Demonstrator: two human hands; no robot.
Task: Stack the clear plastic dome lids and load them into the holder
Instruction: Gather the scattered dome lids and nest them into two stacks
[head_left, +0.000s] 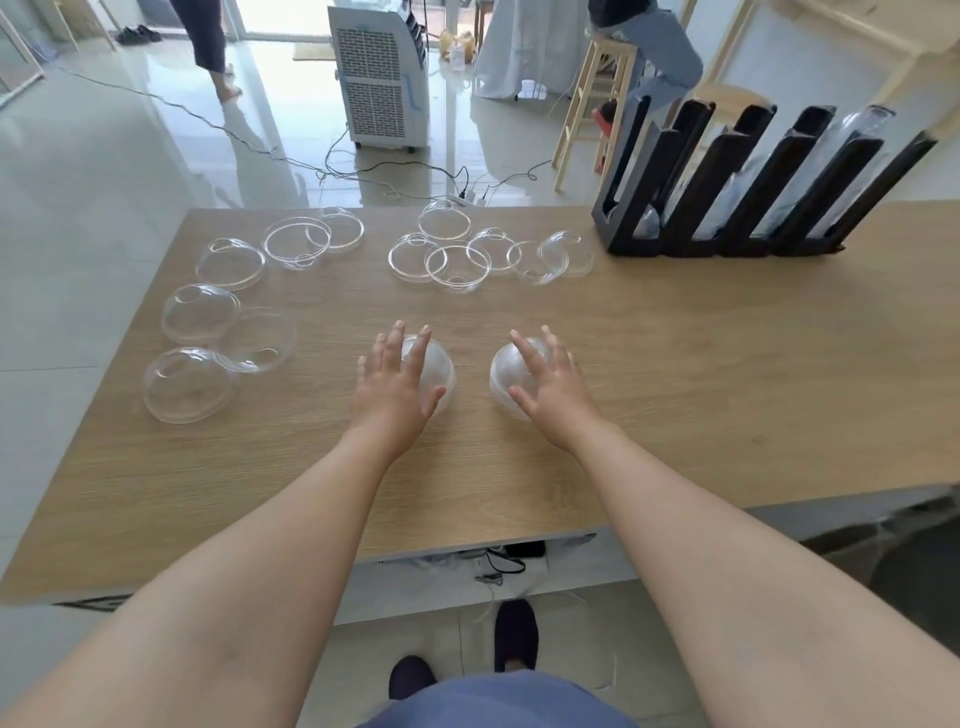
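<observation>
Two small stacks of clear dome lids stand dome-up at the middle of the wooden table. My left hand rests on top of the left stack with fingers spread and straight. My right hand lies the same way on the right stack. Several loose dome lids lie at the left and at the far middle, some dome-up, some upside down. The black slotted holder stands at the far right corner, with clear lids in its right-hand slots.
Beyond the table's far edge lie cables and a power strip on the tiled floor. A white air cooler and a wooden stool stand behind. One person stands at the far left, another sits on the stool.
</observation>
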